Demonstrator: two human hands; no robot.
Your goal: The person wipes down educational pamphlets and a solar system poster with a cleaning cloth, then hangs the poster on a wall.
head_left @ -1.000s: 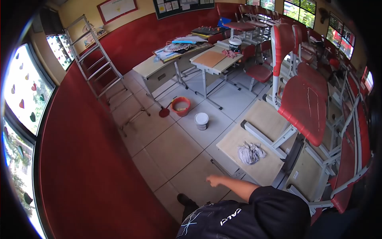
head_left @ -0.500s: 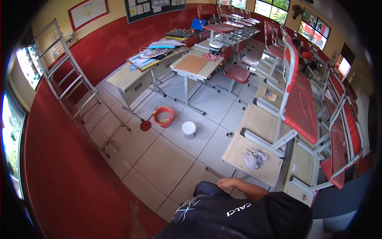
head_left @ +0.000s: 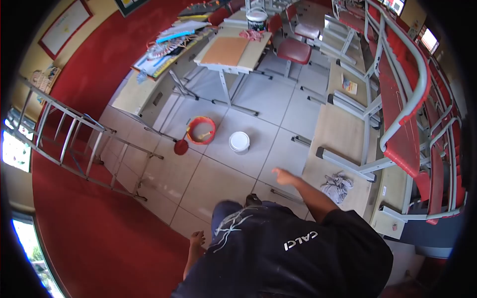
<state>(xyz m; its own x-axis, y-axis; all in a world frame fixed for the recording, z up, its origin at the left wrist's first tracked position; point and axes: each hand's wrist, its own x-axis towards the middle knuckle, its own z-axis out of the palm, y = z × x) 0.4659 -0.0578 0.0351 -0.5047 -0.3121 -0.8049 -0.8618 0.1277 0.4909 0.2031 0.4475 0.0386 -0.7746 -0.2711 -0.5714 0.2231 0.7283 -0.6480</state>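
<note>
My right hand (head_left: 284,177) reaches out in front of my body, over the tiled floor. One finger sticks out to the left while the others are loosely bent, and no object shows in it. Low at my left side hangs my left hand (head_left: 197,239), with its fingers partly bent and apart and nothing seen in it. A white lidded bucket (head_left: 239,142) stands on the floor ahead. Left of it is a red basin (head_left: 200,130) with a brush (head_left: 204,135) inside, and a dark red round thing (head_left: 181,147) lies beside the basin.
A stepladder (head_left: 74,130) stands along the red wall on the left. Desks (head_left: 338,130) with upturned red chairs (head_left: 397,114) line the right, and a crumpled cloth (head_left: 337,187) lies on the nearest one. Ahead, a desk (head_left: 226,51) carries a paint bucket (head_left: 257,20).
My view has tilted down and shifted toward the bucket and basin. My right hand has moved forward from near my leg, and my left hand shows more clearly.
</note>
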